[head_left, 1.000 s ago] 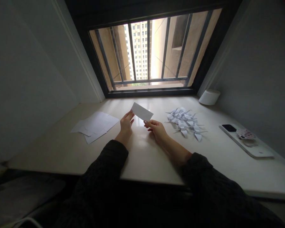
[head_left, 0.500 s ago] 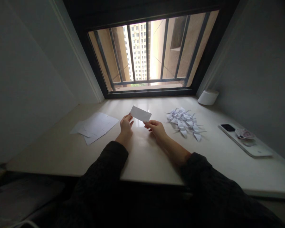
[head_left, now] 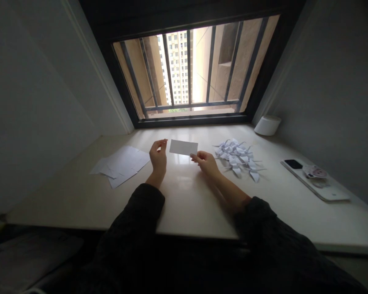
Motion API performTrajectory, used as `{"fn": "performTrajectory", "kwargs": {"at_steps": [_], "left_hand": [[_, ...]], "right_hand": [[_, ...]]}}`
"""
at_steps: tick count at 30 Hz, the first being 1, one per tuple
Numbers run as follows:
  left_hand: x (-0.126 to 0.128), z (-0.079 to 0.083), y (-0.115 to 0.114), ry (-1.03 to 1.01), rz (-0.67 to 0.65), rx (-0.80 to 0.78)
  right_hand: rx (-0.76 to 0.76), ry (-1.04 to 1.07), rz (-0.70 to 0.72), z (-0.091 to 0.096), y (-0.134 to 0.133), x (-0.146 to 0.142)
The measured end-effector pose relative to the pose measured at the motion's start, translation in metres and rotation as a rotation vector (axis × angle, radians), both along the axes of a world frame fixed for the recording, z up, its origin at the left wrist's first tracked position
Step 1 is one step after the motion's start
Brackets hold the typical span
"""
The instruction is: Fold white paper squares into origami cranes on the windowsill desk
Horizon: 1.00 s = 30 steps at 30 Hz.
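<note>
A small white rectangle of paper (head_left: 183, 147), which looks folded, is held up over the sill. My right hand (head_left: 206, 163) pinches it by its lower right corner between thumb and fingers. Just left of the paper and apart from it, my left hand (head_left: 158, 155) has thumb and fingertips brought together, with nothing visible in them. Several loose white paper sheets (head_left: 125, 163) lie overlapping to the left of that hand. To the right of my right hand, a cluster of small folded paper cranes (head_left: 236, 155) rests on the sill.
The pale windowsill (head_left: 184, 208) bears everything here. A white phone (head_left: 331, 190) with a round grip lies at the right. In the far right corner stands a white cylindrical object (head_left: 268, 125). Behind is a dark-framed window (head_left: 193, 120) with bars outside.
My left hand has let go of the paper's left end and drawn slightly left and up. The paper, still in my right hand, has turned to nearly level.
</note>
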<state>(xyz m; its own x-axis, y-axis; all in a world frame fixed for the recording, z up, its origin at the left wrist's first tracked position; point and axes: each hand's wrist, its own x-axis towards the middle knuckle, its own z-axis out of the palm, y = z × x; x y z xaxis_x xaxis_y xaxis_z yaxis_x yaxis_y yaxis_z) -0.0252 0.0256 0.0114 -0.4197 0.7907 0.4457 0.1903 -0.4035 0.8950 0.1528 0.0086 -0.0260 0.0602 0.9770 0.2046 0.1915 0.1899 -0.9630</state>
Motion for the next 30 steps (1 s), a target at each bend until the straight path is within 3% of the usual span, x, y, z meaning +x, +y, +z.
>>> {"fn": "performTrajectory", "kwargs": {"at_steps": [4,8,11,15,24,27,30], "left_hand": [[0.005,0.008,-0.011,0.688,-0.002,0.237],[0.005,0.003,-0.011,0.951,-0.031,0.219],[0.004,-0.002,-0.007,0.936,-0.018,0.180],[0.004,-0.005,-0.007,0.841,-0.031,0.253],[0.006,-0.006,-0.010,0.861,-0.030,0.287],[0.008,-0.006,-0.009,0.718,-0.044,0.207],[0.011,-0.007,-0.006,0.406,-0.199,-0.009]], "right_hand": [[0.178,-0.328,-0.064,0.005,-0.001,0.006],[0.261,-0.376,0.000,0.010,-0.004,0.007],[0.191,-0.269,0.016,0.009,-0.001,0.008],[0.093,-0.089,0.023,0.004,0.006,0.010],[-0.046,0.173,0.023,0.006,0.005,0.009],[-0.051,0.222,0.034,0.011,0.002,0.007],[-0.032,0.316,0.084,0.014,0.001,0.006]]}}
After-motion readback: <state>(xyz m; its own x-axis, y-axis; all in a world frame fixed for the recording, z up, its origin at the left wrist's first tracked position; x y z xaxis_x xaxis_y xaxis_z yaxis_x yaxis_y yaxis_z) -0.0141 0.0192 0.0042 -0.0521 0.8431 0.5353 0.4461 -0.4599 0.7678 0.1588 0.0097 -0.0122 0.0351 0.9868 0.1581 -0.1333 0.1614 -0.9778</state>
